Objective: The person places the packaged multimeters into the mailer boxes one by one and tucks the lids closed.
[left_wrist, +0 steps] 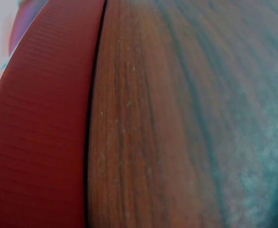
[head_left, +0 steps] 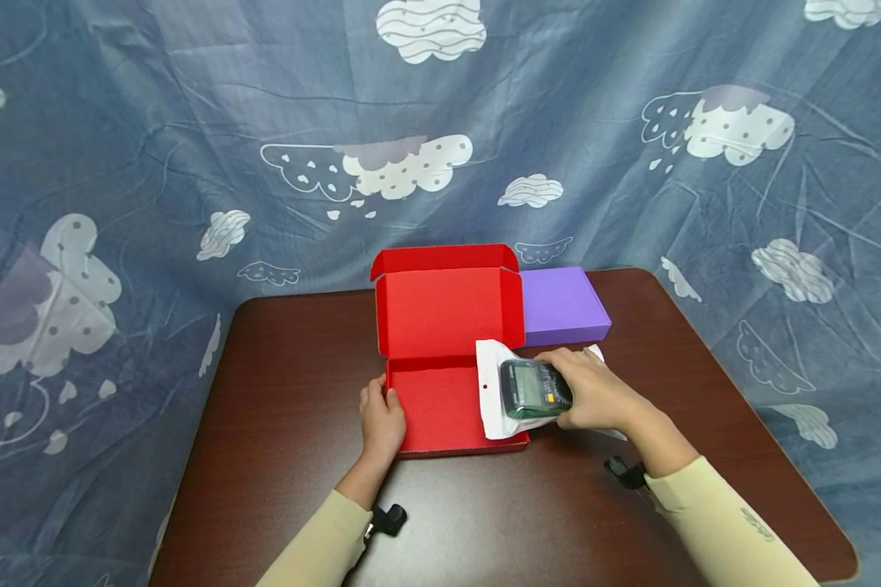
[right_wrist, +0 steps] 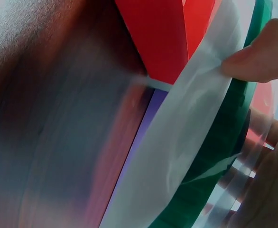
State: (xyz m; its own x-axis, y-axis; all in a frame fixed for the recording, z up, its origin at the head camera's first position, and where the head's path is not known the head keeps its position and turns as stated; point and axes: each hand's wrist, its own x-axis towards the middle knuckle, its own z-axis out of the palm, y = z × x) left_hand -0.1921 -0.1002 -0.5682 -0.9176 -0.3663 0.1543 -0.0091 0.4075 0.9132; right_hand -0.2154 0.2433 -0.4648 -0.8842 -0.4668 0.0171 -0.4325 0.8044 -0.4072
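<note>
In the head view my right hand (head_left: 598,391) grips a digital multimeter (head_left: 532,390) packed in a white and clear plastic bag (head_left: 492,399). It holds the packet over the right side of an open red cardboard box (head_left: 436,408). The thumb (right_wrist: 257,57) presses the bag against the multimeter's green edge (right_wrist: 215,142) in the right wrist view. At the box's left wall, my left hand (head_left: 382,420) holds on with fingers outside and thumb at the rim. The left wrist view shows the red front wall (left_wrist: 44,123) on the table, with that hand mostly out of sight.
The red lid (head_left: 440,314) stands raised behind the tray. Beside it at the back right lies a closed purple box (head_left: 565,302). Everything rests on a dark brown wooden table (head_left: 294,391), and a blue cloud-patterned curtain (head_left: 323,90) hangs behind and around it.
</note>
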